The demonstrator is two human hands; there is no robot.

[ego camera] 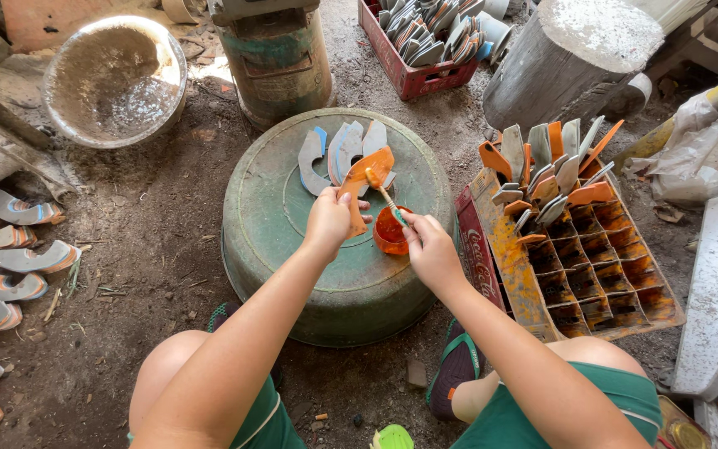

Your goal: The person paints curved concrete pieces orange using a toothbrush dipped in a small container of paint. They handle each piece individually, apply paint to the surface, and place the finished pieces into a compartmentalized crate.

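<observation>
My left hand (329,218) grips a curved metal blade (366,179) coated in orange paint, holding it above an upturned green basin (292,249). My right hand (427,243) holds a small brush (386,198) whose tip touches the orange blade. A small cup of orange paint (389,232) stands on the basin between my hands. Three unpainted grey blades (338,154) lie on the basin beyond the painted one.
An orange-stained compartment crate (592,274) at right holds several painted and grey blades. A red crate (413,79) of blades and a wooden stump (571,54) stand behind. A metal bowl (114,79) and a green drum (276,58) sit far left; more blades (2,266) line the ground.
</observation>
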